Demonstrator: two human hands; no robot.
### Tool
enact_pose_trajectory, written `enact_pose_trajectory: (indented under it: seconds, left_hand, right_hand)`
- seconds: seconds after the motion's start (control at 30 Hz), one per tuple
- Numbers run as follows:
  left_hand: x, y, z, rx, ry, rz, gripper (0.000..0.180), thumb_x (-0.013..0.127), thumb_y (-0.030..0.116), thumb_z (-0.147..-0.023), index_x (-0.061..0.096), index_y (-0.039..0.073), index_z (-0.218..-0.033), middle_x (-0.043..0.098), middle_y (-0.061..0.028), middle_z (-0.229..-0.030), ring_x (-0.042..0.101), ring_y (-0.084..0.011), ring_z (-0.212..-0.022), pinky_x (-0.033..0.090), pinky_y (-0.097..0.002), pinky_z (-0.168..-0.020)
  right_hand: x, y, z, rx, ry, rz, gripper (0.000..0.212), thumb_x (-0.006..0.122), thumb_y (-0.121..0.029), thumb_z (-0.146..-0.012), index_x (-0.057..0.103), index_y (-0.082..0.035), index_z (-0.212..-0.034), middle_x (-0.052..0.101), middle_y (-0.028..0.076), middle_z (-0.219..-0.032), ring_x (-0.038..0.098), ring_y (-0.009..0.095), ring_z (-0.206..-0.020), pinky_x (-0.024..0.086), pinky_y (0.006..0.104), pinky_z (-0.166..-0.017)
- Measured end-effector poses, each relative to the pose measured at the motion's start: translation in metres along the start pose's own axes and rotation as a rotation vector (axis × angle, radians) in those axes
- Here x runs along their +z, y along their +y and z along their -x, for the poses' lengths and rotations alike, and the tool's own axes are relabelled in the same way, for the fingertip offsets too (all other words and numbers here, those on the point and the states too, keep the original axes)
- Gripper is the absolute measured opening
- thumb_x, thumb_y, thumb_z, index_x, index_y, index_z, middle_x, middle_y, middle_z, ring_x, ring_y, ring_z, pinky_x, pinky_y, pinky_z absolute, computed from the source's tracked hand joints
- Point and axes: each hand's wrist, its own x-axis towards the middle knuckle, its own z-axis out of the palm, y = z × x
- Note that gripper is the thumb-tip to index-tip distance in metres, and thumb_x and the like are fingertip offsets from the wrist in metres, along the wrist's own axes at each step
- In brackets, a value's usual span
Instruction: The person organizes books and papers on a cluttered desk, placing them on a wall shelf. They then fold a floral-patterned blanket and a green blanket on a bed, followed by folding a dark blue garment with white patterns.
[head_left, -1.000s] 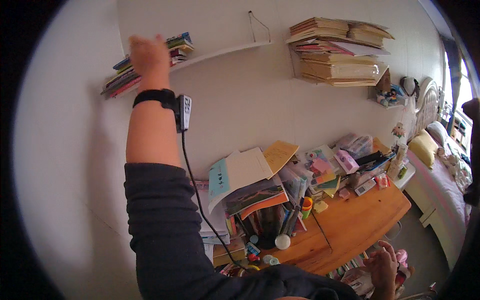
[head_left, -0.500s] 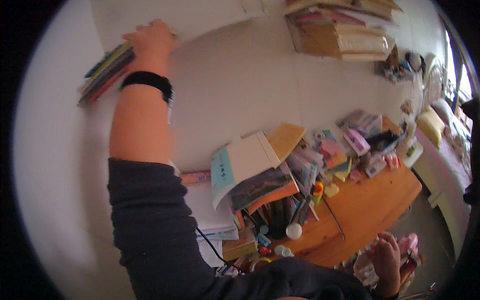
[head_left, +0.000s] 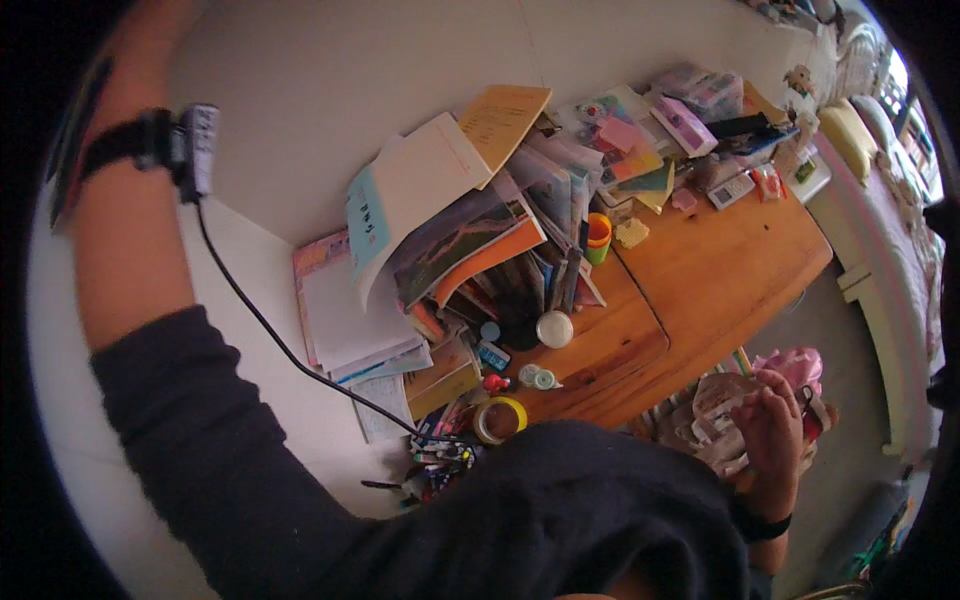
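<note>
My left hand is raised at the upper left, with its fingers cut off by the picture's edge. Beside that wrist, the edges of thin books show; whether my fingers touch them is hidden. A black strap with a small cabled device circles the wrist. Low on the right, my right hand hangs empty, its fingers loosely bent and apart. It is nearest to a clear plastic bag and a shiny pink bag, in front of which it appears.
A wooden desk carries leaning books, an orange-and-green cup, a yellow tape roll and a white round lid. Pens cluster by my body. A black cable hangs from the wrist device. A bed stands at the right.
The view has tilted downward, so the wall shelf at the top has left the picture. My left hand and the thin books now appear farther left. The right hand still hangs low.
</note>
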Motion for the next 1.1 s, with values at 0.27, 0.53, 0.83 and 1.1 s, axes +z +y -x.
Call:
enact_pose_trajectory:
  seconds: [0.27, 0.53, 0.83, 1.1]
  left_hand:
    - [0.105, 0.117, 0.169, -0.041, -0.891, 0.288, 0.065, 0.056, 0.047, -0.080, 0.038, 0.009, -0.129, 0.030, -0.0197, -0.138, 0.032, -0.0384, -0.124, 0.030, -0.0465, -0.100]
    - [0.176, 0.113, 0.276, -0.196, -0.676, 0.669, 0.074, 0.054, 0.056, -0.079, 0.041, 0.000, -0.125, 0.039, -0.0229, -0.130, 0.036, -0.0376, -0.121, 0.029, -0.0417, -0.101]
    - [0.176, 0.106, 0.298, -0.857, -0.638, 0.427, 0.076, 0.046, 0.061, -0.081, 0.043, -0.002, -0.124, 0.046, -0.0196, -0.124, 0.040, -0.0312, -0.120, 0.032, -0.0459, -0.097]
    - [0.205, 0.041, 0.376, -1.814, -0.659, 1.420, 0.045, 0.054, 0.050, -0.082, 0.056, 0.009, -0.101, 0.059, -0.0066, -0.096, 0.057, -0.0218, -0.087, 0.049, -0.0367, -0.070]
  right_hand:
    - [0.000, -0.001, -0.002, 0.046, -0.122, 0.020, 0.020, 0.046, -0.004, -0.086, 0.050, 0.000, -0.105, 0.058, 0.007, -0.077, 0.058, 0.016, -0.072, 0.051, 0.0321, -0.069]
    - [-0.007, 0.006, 0.007, 0.061, -0.051, -0.008, 0.019, 0.045, -0.004, -0.086, 0.051, -0.001, -0.103, 0.058, 0.006, -0.079, 0.057, 0.015, -0.073, 0.047, 0.0282, -0.064]
    - [-0.004, 0.011, 0.014, 0.084, -0.039, 0.029, 0.019, 0.045, -0.002, -0.085, 0.049, -0.001, -0.103, 0.058, 0.008, -0.077, 0.054, 0.016, -0.068, 0.046, 0.0282, -0.063]
    - [-0.008, 0.013, 0.015, 0.085, -0.116, 0.021, 0.020, 0.045, -0.004, -0.085, 0.049, 0.000, -0.104, 0.059, 0.010, -0.078, 0.056, 0.018, -0.067, 0.047, 0.0310, -0.066]
